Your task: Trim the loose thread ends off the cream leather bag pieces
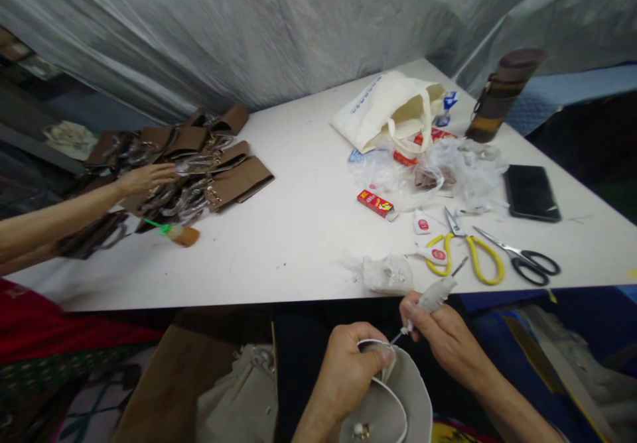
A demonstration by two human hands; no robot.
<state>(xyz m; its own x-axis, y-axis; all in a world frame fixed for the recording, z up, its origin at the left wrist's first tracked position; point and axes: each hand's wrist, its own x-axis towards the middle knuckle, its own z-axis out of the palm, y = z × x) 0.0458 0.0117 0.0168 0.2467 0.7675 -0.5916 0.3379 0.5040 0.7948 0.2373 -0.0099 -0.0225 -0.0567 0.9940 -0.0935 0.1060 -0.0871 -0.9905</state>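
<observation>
My left hand (348, 367) grips the rim of a light grey bag piece (415, 390), curled round in front of me below the table edge. A small gold-coloured metal fitting (361, 430) shows inside its curve. In my right hand (438, 330) is a thin-tipped hand tool (438, 295), its handle wrapped in whitish material. Its lower metal tip meets the rim close to my left thumb; whether it goes in, I cannot tell. A second metal rod sticks out of the tool's upper end, near the yellow-handled scissors (472, 251).
On the white table (298, 231) lie black-handled scissors (527, 257), a wrapped white block (387, 274), a red box (377, 205), a tablet (532, 192) and a cloth bag (378, 111). At left, another person's hand (144, 179) reaches over brown bags (239, 181) near a glue bottle (183, 235).
</observation>
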